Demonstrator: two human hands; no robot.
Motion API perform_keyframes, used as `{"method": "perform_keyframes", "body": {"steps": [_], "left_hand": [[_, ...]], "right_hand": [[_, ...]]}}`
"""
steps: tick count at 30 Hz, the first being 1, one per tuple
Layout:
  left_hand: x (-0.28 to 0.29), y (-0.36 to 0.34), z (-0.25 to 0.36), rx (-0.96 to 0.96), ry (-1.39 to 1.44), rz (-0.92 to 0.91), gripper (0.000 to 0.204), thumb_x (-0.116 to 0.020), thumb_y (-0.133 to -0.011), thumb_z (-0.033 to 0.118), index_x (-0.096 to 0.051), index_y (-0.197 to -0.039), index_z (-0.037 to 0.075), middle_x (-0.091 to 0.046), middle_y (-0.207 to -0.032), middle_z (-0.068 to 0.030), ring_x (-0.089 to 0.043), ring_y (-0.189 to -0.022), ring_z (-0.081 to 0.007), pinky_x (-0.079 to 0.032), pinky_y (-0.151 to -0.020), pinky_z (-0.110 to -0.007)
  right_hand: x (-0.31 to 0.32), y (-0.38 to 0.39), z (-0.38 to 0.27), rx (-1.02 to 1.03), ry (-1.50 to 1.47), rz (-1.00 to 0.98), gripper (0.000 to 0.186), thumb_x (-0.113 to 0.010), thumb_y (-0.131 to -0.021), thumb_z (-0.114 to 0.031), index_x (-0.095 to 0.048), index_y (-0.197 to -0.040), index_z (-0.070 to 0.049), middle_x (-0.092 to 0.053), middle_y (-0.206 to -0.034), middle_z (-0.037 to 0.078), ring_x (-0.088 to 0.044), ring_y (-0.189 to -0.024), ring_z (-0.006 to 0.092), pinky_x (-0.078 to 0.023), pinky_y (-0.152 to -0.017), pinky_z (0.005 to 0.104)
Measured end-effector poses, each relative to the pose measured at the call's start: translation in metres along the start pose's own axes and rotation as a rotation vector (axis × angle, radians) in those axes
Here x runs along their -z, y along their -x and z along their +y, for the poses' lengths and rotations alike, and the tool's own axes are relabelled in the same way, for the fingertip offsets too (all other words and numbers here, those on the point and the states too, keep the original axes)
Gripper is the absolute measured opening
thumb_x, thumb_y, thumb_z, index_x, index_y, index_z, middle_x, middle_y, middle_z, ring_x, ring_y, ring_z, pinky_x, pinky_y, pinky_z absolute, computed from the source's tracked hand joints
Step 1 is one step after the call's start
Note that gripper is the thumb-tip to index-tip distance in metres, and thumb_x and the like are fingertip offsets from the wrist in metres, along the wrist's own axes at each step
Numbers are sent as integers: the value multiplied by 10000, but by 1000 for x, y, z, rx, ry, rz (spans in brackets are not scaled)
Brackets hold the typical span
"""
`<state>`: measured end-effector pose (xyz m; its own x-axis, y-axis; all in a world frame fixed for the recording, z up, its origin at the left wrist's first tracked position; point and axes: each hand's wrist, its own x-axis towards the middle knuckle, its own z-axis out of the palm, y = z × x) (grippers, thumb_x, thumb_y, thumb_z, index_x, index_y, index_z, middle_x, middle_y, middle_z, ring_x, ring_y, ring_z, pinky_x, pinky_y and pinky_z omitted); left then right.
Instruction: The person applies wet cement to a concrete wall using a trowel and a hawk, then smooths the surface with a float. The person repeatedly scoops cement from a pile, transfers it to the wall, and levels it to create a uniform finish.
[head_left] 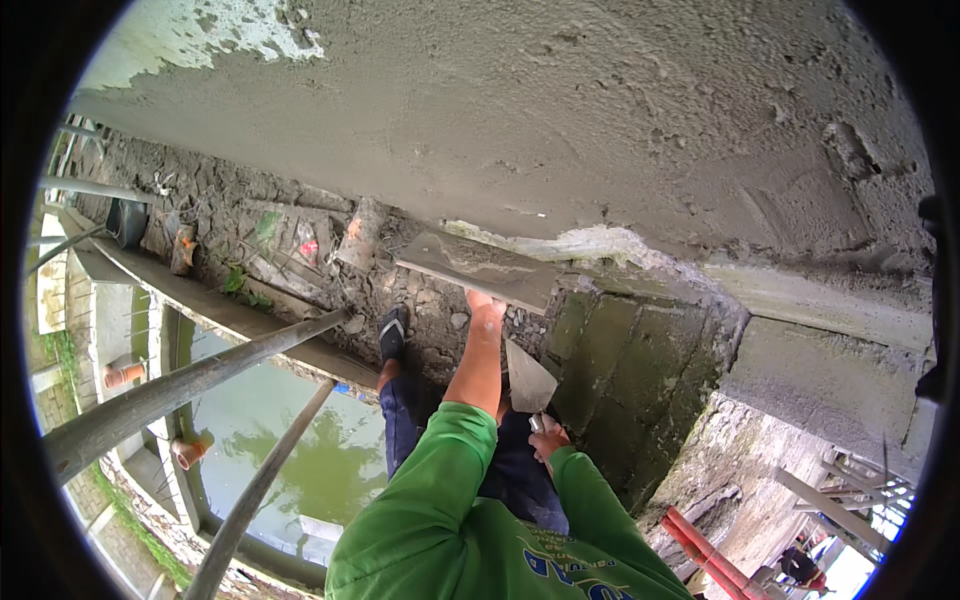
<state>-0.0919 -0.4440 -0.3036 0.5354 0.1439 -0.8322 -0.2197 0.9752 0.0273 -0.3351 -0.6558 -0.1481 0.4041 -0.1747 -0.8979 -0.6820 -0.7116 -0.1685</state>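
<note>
My left arm reaches forward, and my left hand (pixel 486 302) is closed on the near edge of a flat mortar board (pixel 430 268). Grey wet mortar (pixel 490 262) lies spread over the board, which is close to the foot of the wall. Nearer to my body, my right hand (pixel 549 440) is wrapped round the handle of a pointed trowel (pixel 528 378). The trowel's blade is smeared grey and points away from me, below the board and apart from it. Fresh-looking grey render covers much of the wall (pixel 600 120).
Wooden poles (pixel 270 345) slant across the left, above a pool of green water (pixel 300 430). Rubble and a broken clay pipe (pixel 362 232) lie along the wall's foot. Mossy blocks (pixel 610 350) are at right, with red pipes (pixel 710 555) lower down. My sandalled foot (pixel 393 335) stands on the rubble.
</note>
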Motion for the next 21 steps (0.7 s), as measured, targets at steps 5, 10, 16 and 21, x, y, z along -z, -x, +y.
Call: {"method": "perform_keyframes", "body": {"steps": [5, 10, 16, 21], "left_hand": [[17, -56, -3, -100, 36, 61, 381, -644, -894, 374, -560, -1212, 183, -615, -1175, -72, -572, -1094, -318, -477, -956, -571], [-21, -56, -7, -102, 13, -5, 513, -639, -908, 256, -421, -1372, 249, -550, -1246, -60, -558, -1119, -290, -499, -904, -538], [-73, -7, 35, -195, -37, 59, 628, -476, -820, -38, -408, -1381, 234, -554, -1218, -58, -565, -1084, -279, -482, -919, -533], [-124, 64, 66, -316, -146, -20, 630, -444, -788, -83, -437, -1353, 196, -573, -1178, -63, -585, -1031, -250, -505, -888, -481]], "right_hand": [[1, 25, -33, -24, -120, -68, 265, -609, -790, -135, -480, -1017, -85, -542, -688, 55, -561, -452, 155, -468, -395, 307], [0, 26, -44, -67, -128, -129, 240, -593, -794, -113, -469, -998, -81, -536, -678, 54, -571, -454, 154, -483, -398, 315], [-3, 21, -49, -52, -70, -122, 251, -597, -783, -110, -469, -996, -72, -570, -675, 82, -591, -452, 168, -490, -381, 332], [-4, 20, -53, -37, -23, -98, 467, -554, -744, -117, -498, -1199, -28, -666, -846, 202, -673, -541, 287, -556, -457, 385]]}}
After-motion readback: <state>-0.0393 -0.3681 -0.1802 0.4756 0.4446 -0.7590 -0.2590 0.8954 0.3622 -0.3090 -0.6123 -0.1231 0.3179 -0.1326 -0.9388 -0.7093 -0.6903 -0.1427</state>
